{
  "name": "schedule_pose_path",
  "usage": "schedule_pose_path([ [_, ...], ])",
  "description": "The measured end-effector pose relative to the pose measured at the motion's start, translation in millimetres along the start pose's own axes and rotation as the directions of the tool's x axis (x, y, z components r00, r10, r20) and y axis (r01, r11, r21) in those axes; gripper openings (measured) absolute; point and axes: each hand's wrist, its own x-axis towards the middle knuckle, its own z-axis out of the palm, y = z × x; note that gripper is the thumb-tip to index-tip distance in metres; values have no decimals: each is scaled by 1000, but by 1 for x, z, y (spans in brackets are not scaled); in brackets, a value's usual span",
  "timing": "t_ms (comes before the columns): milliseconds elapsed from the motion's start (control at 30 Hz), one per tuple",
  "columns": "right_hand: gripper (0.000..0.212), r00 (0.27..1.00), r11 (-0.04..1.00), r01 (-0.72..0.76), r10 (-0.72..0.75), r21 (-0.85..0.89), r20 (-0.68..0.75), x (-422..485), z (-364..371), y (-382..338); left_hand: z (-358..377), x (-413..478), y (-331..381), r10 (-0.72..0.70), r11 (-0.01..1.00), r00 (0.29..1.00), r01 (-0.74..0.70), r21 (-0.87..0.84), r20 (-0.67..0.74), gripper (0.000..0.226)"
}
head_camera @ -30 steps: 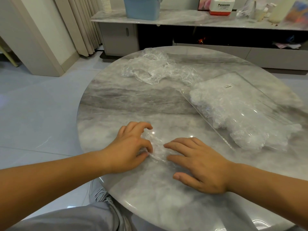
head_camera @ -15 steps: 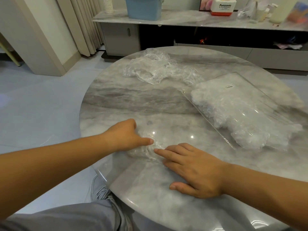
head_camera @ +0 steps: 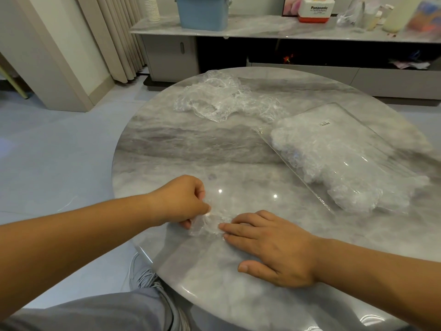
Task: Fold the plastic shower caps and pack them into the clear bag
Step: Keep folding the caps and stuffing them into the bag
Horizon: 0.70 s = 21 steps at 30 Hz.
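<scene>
Marble, grey-veined, tops the round counter [head_camera: 191, 144] in front of me. Pale floor tiles surround it. Along the far wall a long low cabinet [head_camera: 262, 29] carries a blue bin [head_camera: 202, 13] and a red-and-white Panasonic box [head_camera: 315, 10].

Close to the counter's near edge lies one crumpled shower cap [head_camera: 210, 223]. My left grip [head_camera: 181, 199] is curled narrow, thumb and fingers pinching the cap's left edge. My right grip [head_camera: 274, 247] lies wide and flat, holding nothing. Its straight fingers press the cap's right side down on the marble.

On the far side, left of centre, a heap of loose shower caps [head_camera: 222, 101] sits unfolded. To the right the clear bag [head_camera: 372, 144] lies flat on the counter, well apart from both grips. It is stuffed with packed caps [head_camera: 334, 168] that bunch thickest at its near end, and a small white label [head_camera: 325, 123] shows toward its far end.

Below the near rim I see my grey trouser leg [head_camera: 107, 311] and a grey shoe [head_camera: 143, 275].
</scene>
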Motion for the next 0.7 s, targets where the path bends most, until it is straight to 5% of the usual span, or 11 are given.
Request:
schedule_pose_path([
  [167,80,997,997,-74,74,22,-22,0,0,2,22,-12,15,31,922,994,12,-386,107,2],
  [333,58,992,974,-46,71,224,-102,-14,-3,11,32,-17,19,-11,857,970,134,-498,242,19],
  [467,40,893,907,-195,321,372,-314,-27,-5,19,34,-15,20,-46,756,935,262,-599,351,26],
  [600,43,763,694,-535,642,482,-77,-17,-18,23,33,-9,23,-52,707,890,353,-612,453,34],
  [700,43,653,496,-669,748,554,118,-8,-26,27,30,-4,23,-35,679,862,392,-621,505,41],
])
